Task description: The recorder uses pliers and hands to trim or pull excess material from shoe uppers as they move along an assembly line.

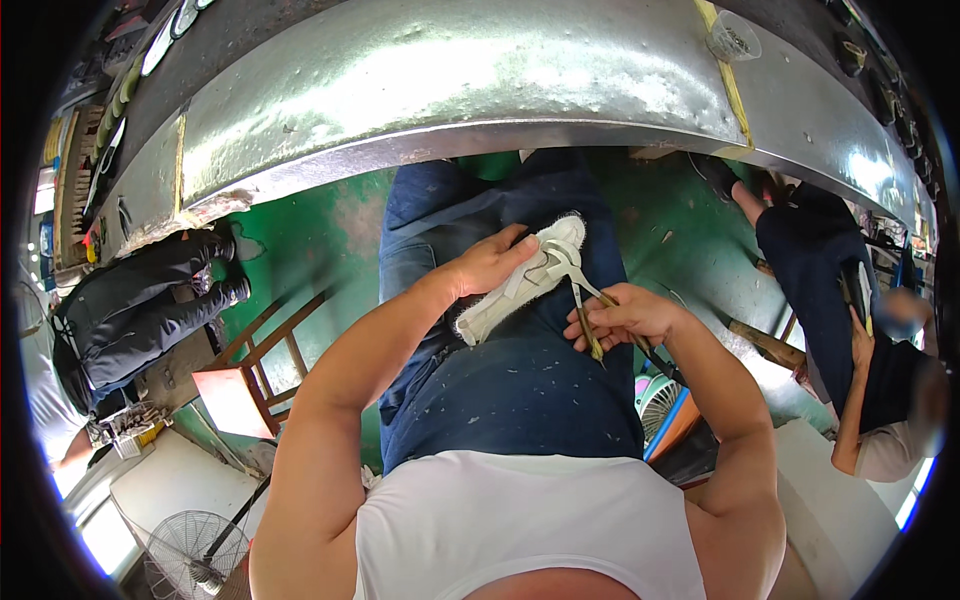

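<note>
A white, shoe-shaped piece with a fuzzy edge [484, 317] rests slantwise over my thighs, on the dark blue trousers. It looks like a shoe upper on its form, underside up. My left hand [492, 264] is closed around its left side, thumb on top. In my right hand [637, 314] is a pair of metal pincers [577, 281], whose fingers wrap the spread handles. The pincers' jaws lie against the white piece near its upper end. Whether they grip its edge, I cannot tell.
A metal-covered workbench [450, 75] spans the far side, with a clear plastic cup [733, 40] on it. A wooden stool [240, 398] stands at left. People sit at left [150, 305] and right [815, 240]. A small green fan [657, 405] sits by my right side, a larger fan [195, 550] at lower left.
</note>
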`<action>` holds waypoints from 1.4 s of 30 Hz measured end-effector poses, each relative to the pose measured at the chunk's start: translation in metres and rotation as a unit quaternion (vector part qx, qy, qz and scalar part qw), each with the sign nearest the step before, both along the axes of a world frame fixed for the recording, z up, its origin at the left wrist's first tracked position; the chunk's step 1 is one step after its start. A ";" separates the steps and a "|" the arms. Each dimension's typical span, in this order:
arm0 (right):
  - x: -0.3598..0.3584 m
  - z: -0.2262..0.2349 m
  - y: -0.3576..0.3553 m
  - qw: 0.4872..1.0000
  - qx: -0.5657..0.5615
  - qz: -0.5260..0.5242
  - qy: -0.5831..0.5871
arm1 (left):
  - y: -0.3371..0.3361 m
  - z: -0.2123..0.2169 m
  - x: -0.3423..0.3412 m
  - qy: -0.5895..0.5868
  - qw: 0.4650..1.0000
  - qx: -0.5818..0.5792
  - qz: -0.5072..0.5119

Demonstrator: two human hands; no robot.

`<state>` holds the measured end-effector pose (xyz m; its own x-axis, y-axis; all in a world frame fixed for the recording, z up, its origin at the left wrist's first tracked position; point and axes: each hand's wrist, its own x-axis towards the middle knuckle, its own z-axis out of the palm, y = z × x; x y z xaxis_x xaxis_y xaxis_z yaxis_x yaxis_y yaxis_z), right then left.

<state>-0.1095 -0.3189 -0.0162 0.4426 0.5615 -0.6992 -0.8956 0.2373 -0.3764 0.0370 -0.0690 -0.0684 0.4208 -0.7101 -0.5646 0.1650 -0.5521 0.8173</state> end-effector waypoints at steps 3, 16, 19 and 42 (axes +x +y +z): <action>0.002 -0.006 0.006 0.999 0.052 -0.006 0.005 | 0.000 0.004 -0.002 -0.017 1.000 0.002 0.003; 0.029 0.019 -0.010 0.774 -0.464 0.255 -0.347 | -0.002 0.008 -0.002 -0.072 0.997 -0.011 -0.028; 0.025 -0.012 -0.010 0.661 -0.544 0.220 -0.469 | 0.001 0.001 0.001 -0.043 0.999 -0.023 -0.011; -0.025 0.052 0.014 0.867 -0.430 0.184 -0.170 | -0.031 0.024 -0.014 -0.023 0.995 0.084 0.044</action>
